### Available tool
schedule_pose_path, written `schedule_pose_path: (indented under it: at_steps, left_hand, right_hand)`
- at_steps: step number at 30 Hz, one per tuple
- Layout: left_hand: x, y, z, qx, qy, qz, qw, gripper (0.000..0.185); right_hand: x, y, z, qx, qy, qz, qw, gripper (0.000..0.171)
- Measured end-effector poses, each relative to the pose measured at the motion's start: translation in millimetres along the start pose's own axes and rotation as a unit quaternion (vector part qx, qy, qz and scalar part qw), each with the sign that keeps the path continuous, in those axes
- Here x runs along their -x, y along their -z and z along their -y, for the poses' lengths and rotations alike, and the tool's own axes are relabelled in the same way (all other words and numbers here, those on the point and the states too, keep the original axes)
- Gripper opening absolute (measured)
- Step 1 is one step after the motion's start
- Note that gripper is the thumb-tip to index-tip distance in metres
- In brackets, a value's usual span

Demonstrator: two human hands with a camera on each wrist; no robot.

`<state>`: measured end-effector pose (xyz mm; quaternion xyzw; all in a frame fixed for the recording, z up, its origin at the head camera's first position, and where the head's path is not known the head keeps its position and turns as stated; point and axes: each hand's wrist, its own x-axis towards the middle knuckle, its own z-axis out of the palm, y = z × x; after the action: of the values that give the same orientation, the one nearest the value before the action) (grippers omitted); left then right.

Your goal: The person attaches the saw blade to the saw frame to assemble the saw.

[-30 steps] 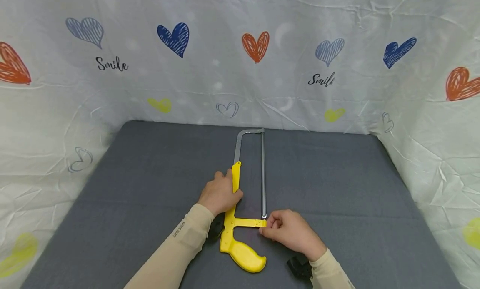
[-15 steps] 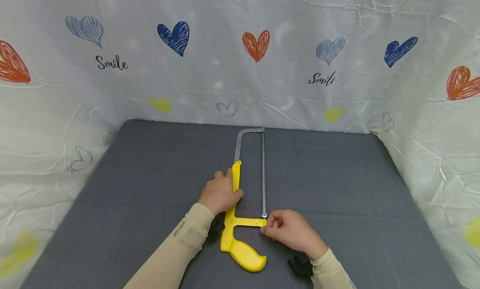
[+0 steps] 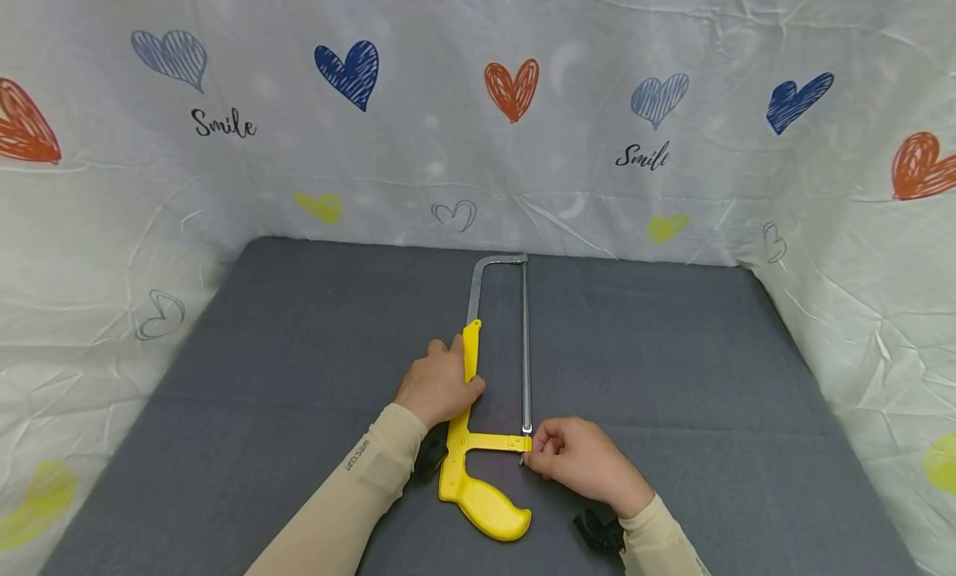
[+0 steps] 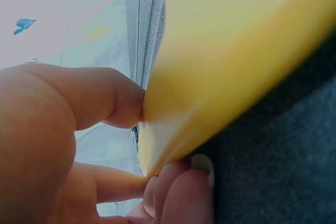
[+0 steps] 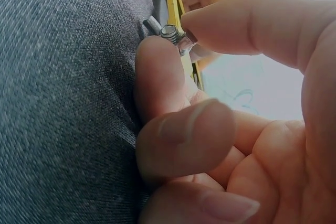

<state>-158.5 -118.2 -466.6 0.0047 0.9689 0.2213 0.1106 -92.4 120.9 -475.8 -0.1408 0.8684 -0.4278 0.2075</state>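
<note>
A yellow-handled hacksaw (image 3: 478,443) lay flat near the middle of a grey cloth-covered table (image 3: 672,377), its metal frame (image 3: 475,290) reaching toward the far edge and its blade (image 3: 526,344) running parallel along the right side. The person's left hand (image 3: 436,385) gripped the yellow upper bar of the saw, fingers curled over it from the left and thumb tucked against its right edge; the left wrist view showed the fingers (image 4: 173,192) wrapped under the yellow plastic. The right hand (image 3: 578,460) sat at the near end of the blade, where the yellow crossbar meets it, with thumb and forefinger pinching a small threaded metal screw (image 5: 170,31) that stuck out from the saw (the right wrist view caught it plainly between the fingertips (image 5: 157,66)). The remaining fingers of that hand were curled in, resting on the cloth. The pistol-style grip (image 3: 489,510) of the saw pointed back toward the person, between the two beige sleeves. A white sheet (image 3: 478,144) printed with hearts and the word "Smile" hung behind and around the table.
</note>
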Motion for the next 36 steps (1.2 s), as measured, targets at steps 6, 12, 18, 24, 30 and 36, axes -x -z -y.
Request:
schedule_pose_path:
  at_steps: [6, 12, 18, 24, 30, 36]
  left_hand:
    - [0.1, 0.3, 0.4, 0.003, 0.000, 0.000, 1.0000, 0.084]
    - [0.7, 0.6, -0.6, 0.005, 0.002, 0.002, 1.0000, 0.084]
    - [0.7, 0.3, -0.8, 0.006, 0.004, 0.002, 1.0000, 0.084]
    - [0.2, 0.3, -0.6, 0.006, 0.005, 0.003, 1.0000, 0.085]
    - [-0.3, 0.3, -0.3, 0.001, -0.011, -0.002, 0.9999, 0.084]
    - [0.0, -0.1, 0.6, 0.001, -0.008, 0.000, 1.0000, 0.084]
  right_hand:
    - [-0.3, -0.1, -1.3, 0.010, 0.007, -0.002, 1.000, 0.016]
    - [-1.5, 0.3, -1.5, 0.014, 0.008, 0.005, 1.000, 0.013]
    - [-1.0, 1.2, -0.6, 0.011, 0.009, 0.006, 1.000, 0.011]
    - [0.3, 1.2, -1.3, 0.006, 0.004, 0.005, 1.000, 0.010]
    - [0.9, 1.2, -2.9, 0.007, 0.006, 0.006, 1.000, 0.009]
    - [-0.5, 0.3, -3.2, 0.006, 0.004, 0.008, 1.000, 0.008]
